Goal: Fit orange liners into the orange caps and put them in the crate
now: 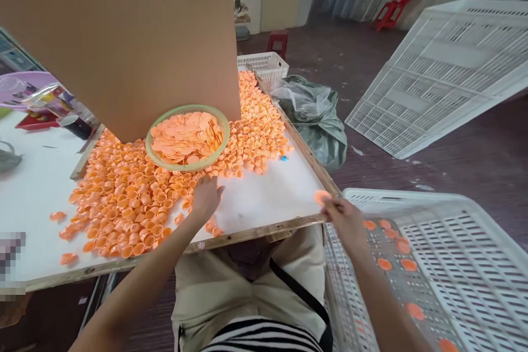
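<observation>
A white-topped counter (272, 192) stretches before us, a tall brown panel (165, 33) standing at its middle and a white plastic crate (412, 194) beside its right corner. Small orange cups (124, 209) lie heaped around a green-rimmed basket (177, 166) piled with discs (190, 135). The worker's left hand (205, 196) reaches the heap's edge, its grip impossible to tell; the right hand (345, 220) pinches a blurred orange disc (321, 197) at the corner near the crate.

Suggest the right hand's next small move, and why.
Probably carry the orange piece over the white crate and release it: the right hand pinches it by the table edge, right beside the crate, in which orange discs lie.
</observation>
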### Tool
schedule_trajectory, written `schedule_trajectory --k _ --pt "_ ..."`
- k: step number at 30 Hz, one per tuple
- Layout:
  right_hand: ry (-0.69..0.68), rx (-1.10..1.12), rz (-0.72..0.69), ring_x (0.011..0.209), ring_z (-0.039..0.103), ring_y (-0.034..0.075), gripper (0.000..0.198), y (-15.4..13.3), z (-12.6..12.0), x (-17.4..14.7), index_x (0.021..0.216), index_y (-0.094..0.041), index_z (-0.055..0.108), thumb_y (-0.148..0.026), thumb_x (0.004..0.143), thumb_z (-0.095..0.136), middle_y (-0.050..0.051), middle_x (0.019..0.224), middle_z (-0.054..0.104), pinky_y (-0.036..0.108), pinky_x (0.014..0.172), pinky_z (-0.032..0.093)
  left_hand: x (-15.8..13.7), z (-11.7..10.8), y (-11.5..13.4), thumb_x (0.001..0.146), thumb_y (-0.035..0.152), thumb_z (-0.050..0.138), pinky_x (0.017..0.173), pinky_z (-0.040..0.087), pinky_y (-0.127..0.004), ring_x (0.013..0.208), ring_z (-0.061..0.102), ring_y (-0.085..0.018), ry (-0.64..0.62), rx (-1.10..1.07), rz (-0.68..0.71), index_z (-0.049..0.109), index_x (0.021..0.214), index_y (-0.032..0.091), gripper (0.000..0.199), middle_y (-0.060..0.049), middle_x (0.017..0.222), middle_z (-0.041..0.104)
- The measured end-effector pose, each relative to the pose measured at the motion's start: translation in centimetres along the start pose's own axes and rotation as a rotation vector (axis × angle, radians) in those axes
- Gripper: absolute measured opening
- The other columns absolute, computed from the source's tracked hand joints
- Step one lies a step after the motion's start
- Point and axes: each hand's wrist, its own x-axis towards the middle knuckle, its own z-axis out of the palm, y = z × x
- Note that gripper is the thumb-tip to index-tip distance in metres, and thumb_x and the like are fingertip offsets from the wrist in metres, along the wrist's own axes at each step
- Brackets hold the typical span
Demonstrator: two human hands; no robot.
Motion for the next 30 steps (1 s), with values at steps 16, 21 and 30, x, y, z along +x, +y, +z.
schedule_trajectory --k 16,21,30 --pt "0.256 0.074 0.100 0.058 0.062 0.020 0.040 7.7 -4.4 -1.5 0.081 -0.013 0.061 -0.052 0.071 0.057 0.012 0.073 0.068 0.032 0.056 0.048 0.4 3.1 4.0 0.083 0.024 0.051 0.075 0.042 -0.028 0.082 0.060 -0.017 -0.103 -0.441 0.189 0.057 0.084 0.019 0.008 -0.003 0.082 0.066" --pt "-0.087 0.035 -0.197 0.073 0.062 0.019 0.028 1.2 5.1 -2.1 0.087 -0.018 0.060 -0.044 0.082 0.051 0.006 0.080 0.066 0.032 0.072 0.048 -0.2 4.5 6.1 0.082 0.014 0.046 0.070 0.045 -0.024 0.077 0.063 -0.015 -0.212 -0.685 0.161 0.059 0.086 0.018 0.014 -0.002 0.083 0.068" --pt "-0.469 -0.231 -0.492 0.089 0.059 0.019 0.019 -3.3 15.8 -2.7 0.102 -0.019 0.061 -0.020 0.083 0.056 0.007 0.101 0.059 0.031 0.082 0.045 -0.6 3.9 3.4 0.080 0.011 0.052 0.082 0.047 -0.031 0.086 0.060 -0.018 -0.067 -0.444 0.168 0.063 0.088 0.018 0.015 -0.004 0.090 0.066"
